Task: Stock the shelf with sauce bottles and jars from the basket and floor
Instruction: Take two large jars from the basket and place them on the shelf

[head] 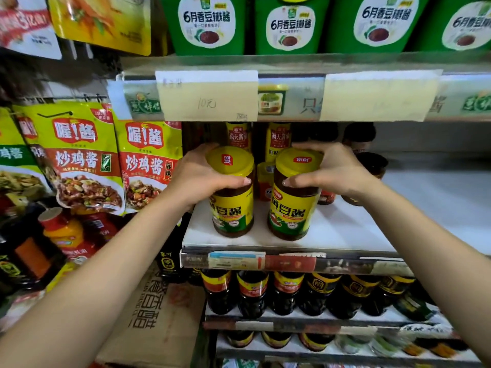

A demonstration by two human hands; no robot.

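Note:
Two sauce jars with yellow lids and yellow-green labels stand side by side near the front of the white middle shelf (332,229). My left hand (202,176) grips the left jar (231,208) around its lid and shoulder. My right hand (332,171) grips the right jar (289,213) the same way. Both jars are upright with their bases on the shelf. No basket or floor stock is in view.
Behind the jars stand yellow-labelled sauce bottles (237,135) and dark jars (372,166) at the right. Green tubs (207,22) fill the shelf above. Dark soy bottles (252,290) line the shelf below. Sauce pouches (79,158) hang at left; a cardboard box (159,314) sits below.

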